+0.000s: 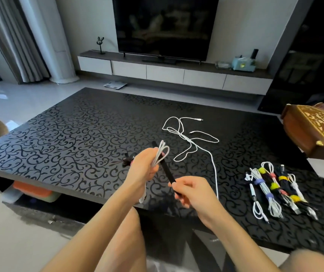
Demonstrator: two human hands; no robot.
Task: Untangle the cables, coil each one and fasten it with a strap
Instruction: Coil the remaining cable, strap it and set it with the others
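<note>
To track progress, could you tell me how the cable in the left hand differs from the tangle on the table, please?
The held cable is folded tight in the left hand; the tangle sprawls on the table in open loops. A black strap, pinched by the right hand, crosses the held cable; none touches the tangle. Both are white, unfastened.

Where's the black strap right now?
Head view, centre: the black strap slants from the right hand, which pinches its lower end, up beside the coiled white cable held in the left hand.

Black patterned table (pixel 59 134): loose white cable (pixel 186 138) mid, strapped cable bundles (pixel 273 189) right, dark straps (pixel 126 160) left
</note>
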